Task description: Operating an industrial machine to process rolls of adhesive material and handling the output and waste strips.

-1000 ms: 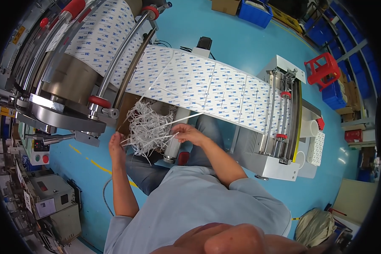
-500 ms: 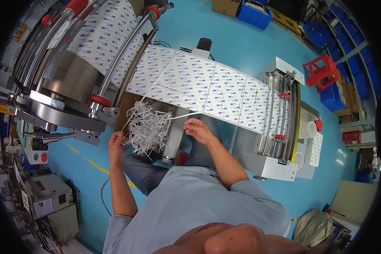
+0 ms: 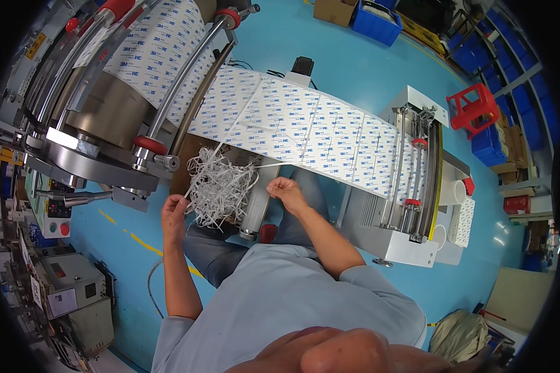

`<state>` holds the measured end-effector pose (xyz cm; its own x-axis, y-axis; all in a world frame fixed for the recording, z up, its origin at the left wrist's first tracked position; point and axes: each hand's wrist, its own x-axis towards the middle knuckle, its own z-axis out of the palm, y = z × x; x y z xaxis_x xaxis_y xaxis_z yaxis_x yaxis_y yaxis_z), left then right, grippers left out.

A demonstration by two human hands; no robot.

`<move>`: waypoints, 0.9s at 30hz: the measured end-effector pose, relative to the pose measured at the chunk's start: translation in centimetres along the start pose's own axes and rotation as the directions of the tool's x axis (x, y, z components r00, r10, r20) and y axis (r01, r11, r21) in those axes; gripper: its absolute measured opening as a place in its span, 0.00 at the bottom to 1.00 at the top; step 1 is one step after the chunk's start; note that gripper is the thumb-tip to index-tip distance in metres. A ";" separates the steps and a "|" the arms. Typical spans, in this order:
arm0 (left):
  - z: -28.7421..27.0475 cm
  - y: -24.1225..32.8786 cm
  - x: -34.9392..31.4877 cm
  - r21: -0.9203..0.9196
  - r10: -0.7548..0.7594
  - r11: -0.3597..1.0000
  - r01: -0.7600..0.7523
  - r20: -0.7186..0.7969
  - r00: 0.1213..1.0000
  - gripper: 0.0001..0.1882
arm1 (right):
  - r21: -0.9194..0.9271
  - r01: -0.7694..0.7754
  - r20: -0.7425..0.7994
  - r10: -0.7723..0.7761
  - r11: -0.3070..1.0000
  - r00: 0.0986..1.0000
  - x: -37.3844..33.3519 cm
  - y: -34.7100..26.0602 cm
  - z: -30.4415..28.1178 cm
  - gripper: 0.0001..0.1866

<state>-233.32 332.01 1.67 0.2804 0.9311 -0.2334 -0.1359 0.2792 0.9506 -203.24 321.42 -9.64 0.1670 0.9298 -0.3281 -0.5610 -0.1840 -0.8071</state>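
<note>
My left hand (image 3: 174, 214) is closed in a pinch at the left side of a tangled heap of thin white strips (image 3: 221, 189), seemingly on the end of one strip. The fingers of my right hand (image 3: 287, 194) are pinched together below the near edge of the printed white sheet (image 3: 274, 121); whatever they hold, if anything, is too small to make out. One narrow strip (image 3: 269, 165) runs from that edge to the heap. Another thin strip (image 3: 233, 127) slants across the sheet down toward the heap. Cut lines cross the sheet.
At the left stands a machine with a large metal roller (image 3: 109, 118) and steel bars. The sheet runs right into a second roller unit (image 3: 410, 180). A metal cylinder (image 3: 254, 208) lies beside the heap, above my legs. A red stool (image 3: 473, 109) stands at the far right.
My right hand has shifted slightly left and down, and my left hand slightly right. The strip between the sheet's edge and the heap lies flatter. The loose strip on the sheet has changed shape.
</note>
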 end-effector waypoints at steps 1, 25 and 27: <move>0.1 0.1 0.0 0.009 -0.002 1.000 0.002 0.004 1.000 0.05 | 0.000 0.000 0.000 0.000 1.000 1.000 0.0 0.0 0.1 0.03; -19.9 1.3 4.3 -0.448 -0.084 0.894 0.024 -0.116 0.990 0.06 | 0.059 -0.071 0.020 0.070 0.996 0.997 7.2 2.7 9.4 0.06; -21.6 0.3 4.6 -0.509 -0.110 0.861 0.009 -0.169 0.979 0.06 | 0.050 -0.081 0.002 0.081 0.995 0.997 7.1 2.5 9.9 0.07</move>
<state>-252.62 341.45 -3.50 0.1291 0.9209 -0.3679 -0.5978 0.3682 0.7121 -211.48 330.69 -9.12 0.1194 0.9125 -0.3913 -0.6124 -0.2425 -0.7524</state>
